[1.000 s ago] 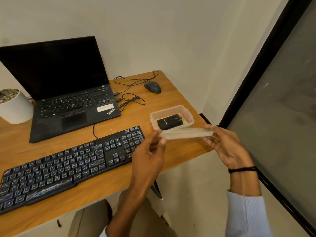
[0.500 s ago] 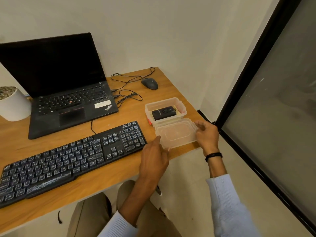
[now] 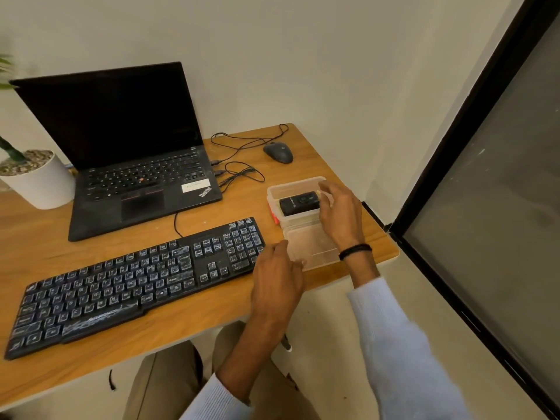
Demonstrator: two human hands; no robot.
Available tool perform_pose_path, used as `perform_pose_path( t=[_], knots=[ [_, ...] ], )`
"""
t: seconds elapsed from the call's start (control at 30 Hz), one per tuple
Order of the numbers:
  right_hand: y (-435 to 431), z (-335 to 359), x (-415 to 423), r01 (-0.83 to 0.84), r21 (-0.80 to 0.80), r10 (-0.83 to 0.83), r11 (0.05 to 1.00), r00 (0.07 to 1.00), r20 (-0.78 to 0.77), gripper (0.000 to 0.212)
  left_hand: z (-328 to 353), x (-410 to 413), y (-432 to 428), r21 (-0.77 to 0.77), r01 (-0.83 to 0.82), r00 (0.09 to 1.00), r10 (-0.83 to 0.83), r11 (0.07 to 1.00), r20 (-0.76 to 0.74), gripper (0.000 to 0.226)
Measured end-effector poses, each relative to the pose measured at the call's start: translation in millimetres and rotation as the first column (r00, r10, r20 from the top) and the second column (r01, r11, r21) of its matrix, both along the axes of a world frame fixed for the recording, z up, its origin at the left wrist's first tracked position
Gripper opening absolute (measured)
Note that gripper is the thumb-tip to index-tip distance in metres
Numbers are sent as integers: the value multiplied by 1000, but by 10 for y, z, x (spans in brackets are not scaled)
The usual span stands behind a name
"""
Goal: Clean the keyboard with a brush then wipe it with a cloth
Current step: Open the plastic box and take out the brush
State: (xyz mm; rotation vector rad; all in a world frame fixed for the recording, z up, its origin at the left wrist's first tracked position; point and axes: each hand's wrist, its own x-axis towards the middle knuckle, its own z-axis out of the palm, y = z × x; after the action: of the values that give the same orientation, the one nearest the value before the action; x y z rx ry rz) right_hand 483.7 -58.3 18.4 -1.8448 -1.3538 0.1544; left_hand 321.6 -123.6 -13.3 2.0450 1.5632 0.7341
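Half a second on, leaving the keyboard (image 3: 133, 286) untouched across lower left; resting the lid (image 3: 312, 247) flat at centre right, touching its edge with the left hand (image 3: 277, 280), fingers perhaps curled; dipping the right hand (image 3: 339, 213), fingers spread, into the open box (image 3: 297, 221), preparing for brushing.

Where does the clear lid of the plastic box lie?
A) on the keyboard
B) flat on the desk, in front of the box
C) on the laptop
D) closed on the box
B: the lid lies flat on the desk, before the open box.
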Motion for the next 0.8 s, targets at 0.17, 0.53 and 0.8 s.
perform_pose_path(
  t=[0.17, 0.53, 0.8],
  knots=[
    [508, 151, 108, -207, -434, 309, 877, 934, 179, 42, 197, -42, 302, 20, -42, 998, 41, 999, 40, 49],
    [856, 260, 151, -228, -705, 599, 671, 728, 334, 39, 233, 36, 729, 46, -18, 997, 22, 999, -77, 36],
    [466, 386, 114, -240, -440, 393, 866, 870, 298, 38, 362, -159, 658, -12, -64, 974, 65, 998, 216, 36]
  ],
)
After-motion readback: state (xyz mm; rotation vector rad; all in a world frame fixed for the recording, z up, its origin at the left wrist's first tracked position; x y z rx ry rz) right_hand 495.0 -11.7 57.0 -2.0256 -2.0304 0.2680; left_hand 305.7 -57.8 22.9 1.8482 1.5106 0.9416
